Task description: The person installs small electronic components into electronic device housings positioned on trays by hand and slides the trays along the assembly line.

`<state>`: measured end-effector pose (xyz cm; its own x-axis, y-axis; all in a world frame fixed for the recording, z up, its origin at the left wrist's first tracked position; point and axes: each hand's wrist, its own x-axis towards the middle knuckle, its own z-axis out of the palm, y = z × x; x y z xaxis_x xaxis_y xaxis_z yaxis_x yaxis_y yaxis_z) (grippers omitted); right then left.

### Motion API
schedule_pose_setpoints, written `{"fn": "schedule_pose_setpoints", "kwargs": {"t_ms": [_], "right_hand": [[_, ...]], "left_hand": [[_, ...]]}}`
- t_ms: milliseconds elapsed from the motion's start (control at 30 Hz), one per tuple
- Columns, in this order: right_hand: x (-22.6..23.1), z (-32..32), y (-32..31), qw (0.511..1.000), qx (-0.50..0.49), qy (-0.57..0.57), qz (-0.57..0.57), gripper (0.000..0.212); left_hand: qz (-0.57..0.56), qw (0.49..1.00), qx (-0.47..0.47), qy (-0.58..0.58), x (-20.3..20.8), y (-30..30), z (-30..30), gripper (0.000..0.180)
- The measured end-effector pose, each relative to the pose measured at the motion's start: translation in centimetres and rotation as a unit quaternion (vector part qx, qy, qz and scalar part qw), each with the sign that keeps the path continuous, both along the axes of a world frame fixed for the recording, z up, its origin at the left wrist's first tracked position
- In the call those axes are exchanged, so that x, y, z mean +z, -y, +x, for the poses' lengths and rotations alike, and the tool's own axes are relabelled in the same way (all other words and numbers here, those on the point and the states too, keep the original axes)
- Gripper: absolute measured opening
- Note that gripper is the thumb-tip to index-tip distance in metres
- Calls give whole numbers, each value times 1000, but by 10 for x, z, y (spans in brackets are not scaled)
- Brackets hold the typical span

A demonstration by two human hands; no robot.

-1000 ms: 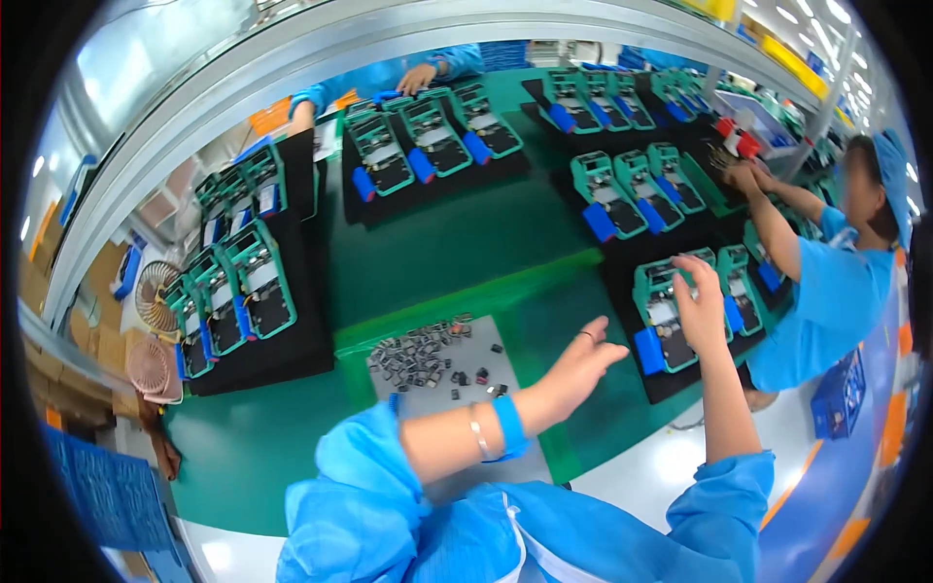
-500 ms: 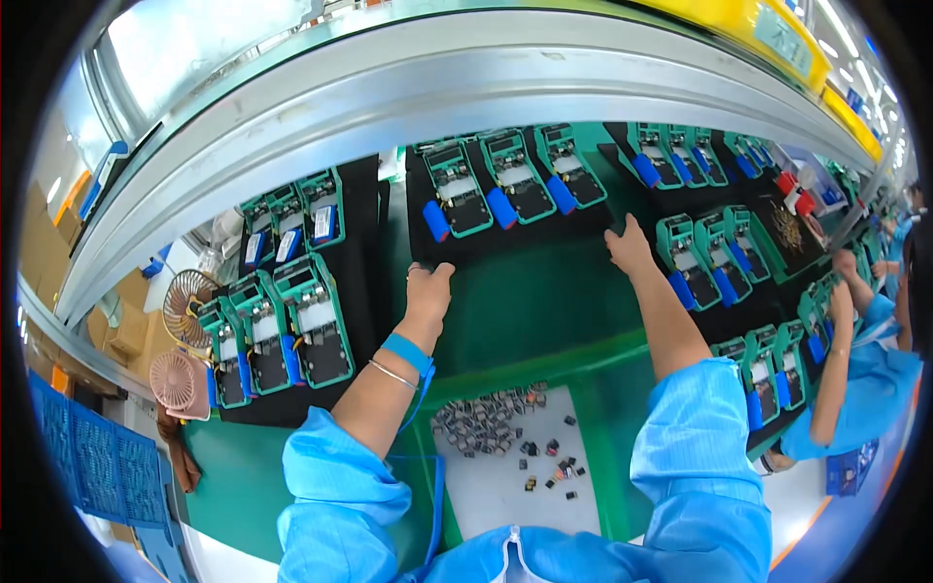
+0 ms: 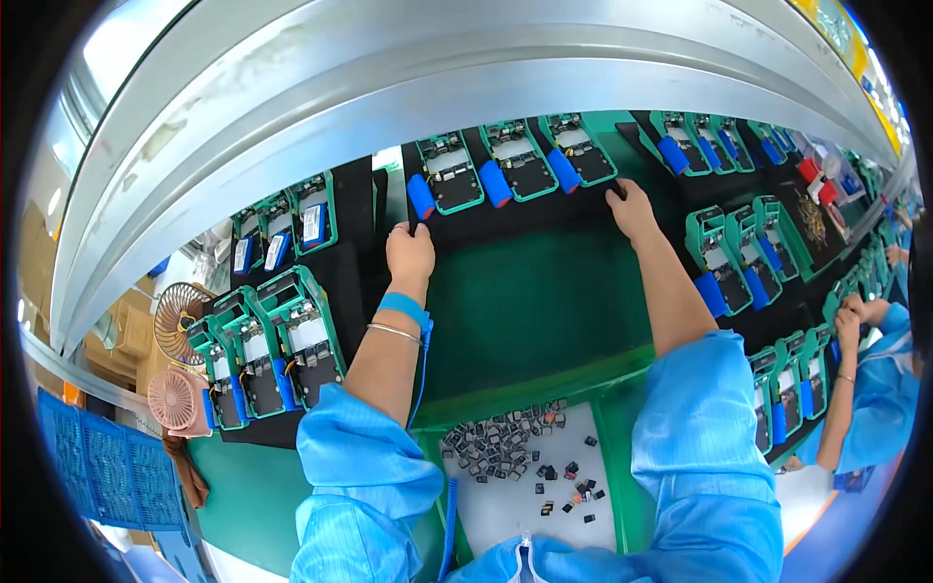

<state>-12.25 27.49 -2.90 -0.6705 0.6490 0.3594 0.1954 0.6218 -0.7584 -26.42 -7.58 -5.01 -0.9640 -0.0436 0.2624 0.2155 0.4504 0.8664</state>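
Note:
A black tray (image 3: 525, 220) lies ahead of me, bearing three green device housings (image 3: 517, 160) with dark boards inside and blue battery packs (image 3: 494, 183) at their sides. At its near left corner, my left hand (image 3: 410, 255) is closed on the edge, a blue wrist strap and a metal bangle behind it. My right hand (image 3: 634, 210) grips the near right corner, thumb towards the tray. The fingertips of both hands are partly hidden at the tray's edge.
More black trays of green housings stand left (image 3: 258, 340) and right (image 3: 724, 257). A white sheet (image 3: 573, 442) near me carries many small dark parts. Two small fans (image 3: 175, 400) stand at left. A metal beam (image 3: 486, 83) crosses above; a co-worker's hands (image 3: 850, 321) work at far right.
Both my hands have moved forward, from apart from the tray to its near corners, and their fingers have closed there. The view has shifted slightly; the co-worker's hands have come together.

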Motion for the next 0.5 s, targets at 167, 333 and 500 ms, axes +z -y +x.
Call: {"fn": "schedule_pose_setpoints", "kwargs": {"t_ms": [167, 333, 500], "right_hand": [[-1, 7, -8, 998, 17, 21, 50, 53], [10, 55, 7, 996, 34, 78, 12, 51], [17, 120, 48, 996, 40, 79, 28, 48]], "left_hand": [[-13, 998, -49, 41, 5, 14, 17, 33], [46, 993, -60, 89, 5, 32, 73, 46], [123, 982, -84, 119, 3, 68, 148, 55]]}}
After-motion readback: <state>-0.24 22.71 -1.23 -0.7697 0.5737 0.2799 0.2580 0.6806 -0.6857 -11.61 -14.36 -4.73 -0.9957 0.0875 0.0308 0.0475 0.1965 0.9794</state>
